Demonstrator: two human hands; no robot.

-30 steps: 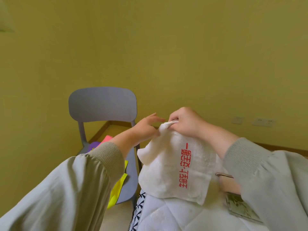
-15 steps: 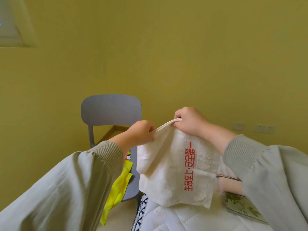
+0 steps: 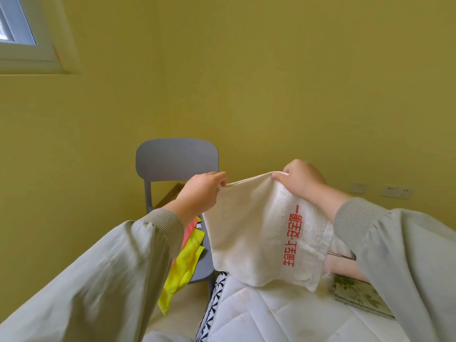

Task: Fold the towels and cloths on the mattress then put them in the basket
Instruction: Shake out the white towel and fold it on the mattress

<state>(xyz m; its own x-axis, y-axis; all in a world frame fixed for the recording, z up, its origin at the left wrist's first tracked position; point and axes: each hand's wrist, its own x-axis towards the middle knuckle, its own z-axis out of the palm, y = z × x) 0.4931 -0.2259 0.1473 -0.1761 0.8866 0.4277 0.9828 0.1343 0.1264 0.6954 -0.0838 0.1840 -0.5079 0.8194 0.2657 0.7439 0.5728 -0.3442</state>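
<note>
A white towel [image 3: 254, 238] with a line of red characters hangs in the air, doubled over, above the white quilted mattress [image 3: 266, 314]. My left hand [image 3: 199, 193] pinches its top left corner. My right hand [image 3: 302, 181] pinches the top right corner, and the top edge is stretched taut between the two. The towel's lower edge hangs just over the mattress corner. No basket shows in this view.
A grey chair [image 3: 176, 161] stands behind the towel against the yellow wall, with yellow cloths [image 3: 183, 267] and a pink cloth [image 3: 191, 229] draped on its seat. A green patterned flat item [image 3: 357, 296] lies on the mattress at the right. A window [image 3: 17, 28] is at the upper left.
My hands have drawn apart along the towel's top edge, spreading it wide and taut. The left hand went from touching the towel to pinching its corner. The view has tilted up.
</note>
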